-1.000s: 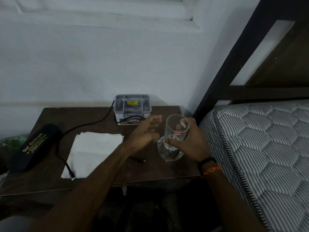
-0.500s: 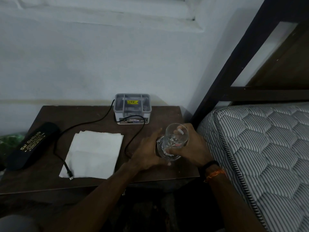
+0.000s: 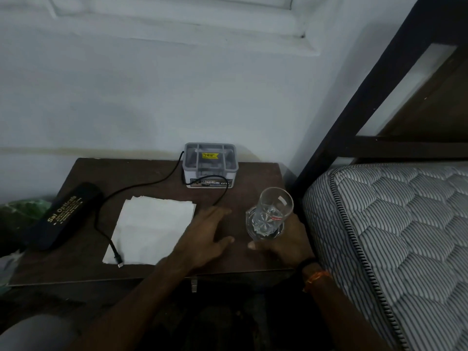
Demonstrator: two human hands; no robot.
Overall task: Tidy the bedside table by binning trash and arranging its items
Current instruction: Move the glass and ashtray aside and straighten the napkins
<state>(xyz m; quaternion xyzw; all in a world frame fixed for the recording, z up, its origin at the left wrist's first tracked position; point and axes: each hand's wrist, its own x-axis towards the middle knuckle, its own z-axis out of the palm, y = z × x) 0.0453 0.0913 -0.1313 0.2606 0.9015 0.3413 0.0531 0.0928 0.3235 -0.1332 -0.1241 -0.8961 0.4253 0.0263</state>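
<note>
A clear drinking glass point(image 3: 274, 209) stands upright in a faceted glass dish point(image 3: 263, 228) at the right end of the dark bedside table point(image 3: 157, 173). My right hand point(image 3: 288, 239) wraps round the base of the glass from behind, thumb stretched out in front of the dish. My left hand point(image 3: 210, 234) lies flat on the tabletop just left of the dish, fingers spread and holding nothing. A folded white tissue point(image 3: 152, 231) lies left of that hand. A black cable point(image 3: 141, 186) runs across the table, its plug resting on the tissue's front corner.
A small grey plastic box point(image 3: 210, 164) sits at the back against the wall. A black spectacle case point(image 3: 63, 214) lies at the table's left edge, with a green bag point(image 3: 22, 209) beyond it. The quilted mattress point(image 3: 392, 236) and dark bed frame point(image 3: 354, 110) close off the right.
The glass came down from tilted in the air to standing in the dish. My left hand first touched the dish, then drew away left onto the tabletop.
</note>
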